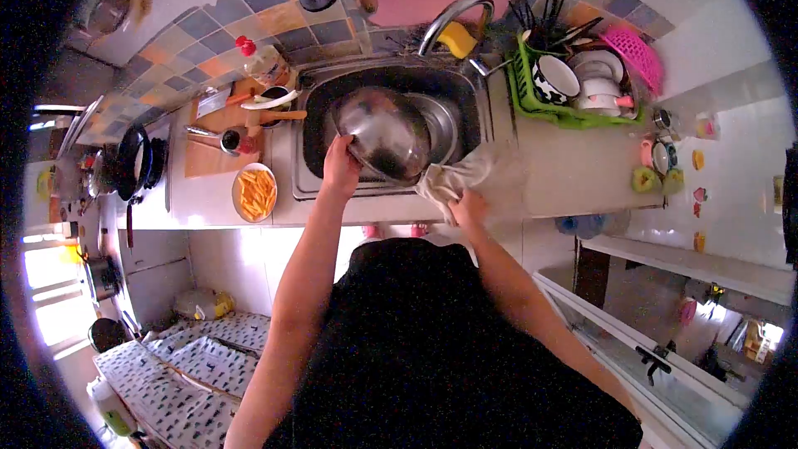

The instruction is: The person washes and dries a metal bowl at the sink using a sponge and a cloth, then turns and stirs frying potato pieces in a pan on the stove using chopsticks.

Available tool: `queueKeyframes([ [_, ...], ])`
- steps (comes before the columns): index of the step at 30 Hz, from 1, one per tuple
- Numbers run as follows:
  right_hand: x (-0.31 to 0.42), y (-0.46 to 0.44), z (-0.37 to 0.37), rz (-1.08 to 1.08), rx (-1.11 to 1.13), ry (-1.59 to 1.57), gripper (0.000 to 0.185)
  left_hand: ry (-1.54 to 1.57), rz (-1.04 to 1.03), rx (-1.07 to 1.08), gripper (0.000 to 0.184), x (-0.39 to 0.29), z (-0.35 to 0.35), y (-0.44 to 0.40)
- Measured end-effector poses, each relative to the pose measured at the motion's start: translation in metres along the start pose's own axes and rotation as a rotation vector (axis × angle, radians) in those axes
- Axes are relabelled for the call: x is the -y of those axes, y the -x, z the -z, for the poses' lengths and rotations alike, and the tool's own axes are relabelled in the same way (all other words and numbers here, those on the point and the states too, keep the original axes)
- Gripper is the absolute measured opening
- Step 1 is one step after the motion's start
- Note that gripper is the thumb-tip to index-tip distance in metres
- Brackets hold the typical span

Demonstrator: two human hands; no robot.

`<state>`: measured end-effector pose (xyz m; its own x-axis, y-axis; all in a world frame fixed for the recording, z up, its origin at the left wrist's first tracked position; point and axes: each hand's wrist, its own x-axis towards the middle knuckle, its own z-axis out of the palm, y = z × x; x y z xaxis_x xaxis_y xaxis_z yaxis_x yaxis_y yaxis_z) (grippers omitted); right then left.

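Over the sink (304,129), my left hand (342,168) grips the near left rim of a shiny metal bowl (384,133), which is tilted. Bunched in my right hand (469,209) is a pale dishcloth (455,179), at the sink's front edge. The cloth meets the bowl's lower right rim; whether it presses on the metal, I cannot tell. Partly covered by that bowl, a second metal bowl (446,126) rests in the sink.
A curved faucet (454,10) with a yellow sponge (456,39) stands behind the sink. Rightward is a green dish rack (532,108) with bowls. On the left are a bowl of cut orange strips (256,193), a wooden cutting board (204,158) and a red-capped bottle (264,65).
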<state>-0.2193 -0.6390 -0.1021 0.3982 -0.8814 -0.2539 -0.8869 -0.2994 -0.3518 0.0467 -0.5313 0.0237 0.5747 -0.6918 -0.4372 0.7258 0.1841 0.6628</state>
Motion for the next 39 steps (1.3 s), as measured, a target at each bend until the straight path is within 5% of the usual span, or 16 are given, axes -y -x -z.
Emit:
queueKeyframes([
  [1,-0.004,-0.005,0.001,0.043,0.065,-0.105,0.042,-0.010,-0.013,-0.007,0.021,-0.002,-0.003,0.002],
  [4,0.010,-0.015,0.031,0.268,-0.206,-0.364,0.027,-0.055,-0.019,-0.069,0.024,-0.019,-0.029,0.018],
  [6,0.054,-0.016,0.093,0.446,-0.062,-1.087,0.019,-0.066,-0.035,-0.035,0.027,-0.030,-0.028,0.018],
  [8,0.065,-0.035,0.097,0.135,-0.089,-1.184,0.018,-0.058,-0.075,0.084,0.030,-0.031,-0.015,0.001],
  [9,0.094,-0.017,0.150,0.148,0.103,-1.283,0.019,-0.068,-0.117,0.066,0.032,-0.041,-0.030,0.014],
  [14,0.189,0.016,0.249,0.449,0.185,-1.520,0.023,-0.070,-0.164,0.082,0.035,-0.062,-0.023,0.017],
  [18,0.258,0.031,0.303,0.587,0.336,-1.646,0.030,-0.129,-0.184,0.103,0.034,-0.068,-0.010,0.006],
  [20,0.280,0.031,0.311,0.532,0.343,-1.681,0.033,-0.195,-0.111,-0.066,0.033,-0.089,-0.038,0.033],
  [22,0.295,0.015,0.304,0.597,0.401,-1.698,0.035,-0.095,-0.258,0.017,0.039,-0.080,-0.027,0.023],
  [24,0.302,-0.004,0.274,0.612,0.415,-1.582,0.039,-0.243,-0.240,0.084,0.043,-0.092,-0.027,0.029],
  [26,0.303,-0.016,0.233,0.856,-0.059,-0.913,0.052,-0.079,-0.086,0.077,0.045,-0.112,-0.045,0.050],
  [28,0.297,0.001,0.209,1.047,-0.442,-0.424,0.060,-0.018,-0.225,0.054,0.046,-0.109,-0.043,0.047],
  [34,0.307,0.044,0.168,1.053,-0.466,-0.038,0.049,-0.404,-0.326,0.137,0.032,-0.111,-0.026,0.046],
  [35,0.309,0.038,0.166,1.021,-0.462,-0.033,0.048,-0.308,-0.386,0.155,0.031,-0.101,-0.021,0.038],
  [37,0.320,0.026,0.172,0.975,-0.485,-0.045,0.047,-0.664,-0.620,0.085,0.035,-0.112,-0.029,0.051],
  [39,0.331,0.003,0.181,0.839,-0.237,-0.207,0.046,-0.590,-0.435,0.080,0.043,-0.105,-0.023,0.041],
])
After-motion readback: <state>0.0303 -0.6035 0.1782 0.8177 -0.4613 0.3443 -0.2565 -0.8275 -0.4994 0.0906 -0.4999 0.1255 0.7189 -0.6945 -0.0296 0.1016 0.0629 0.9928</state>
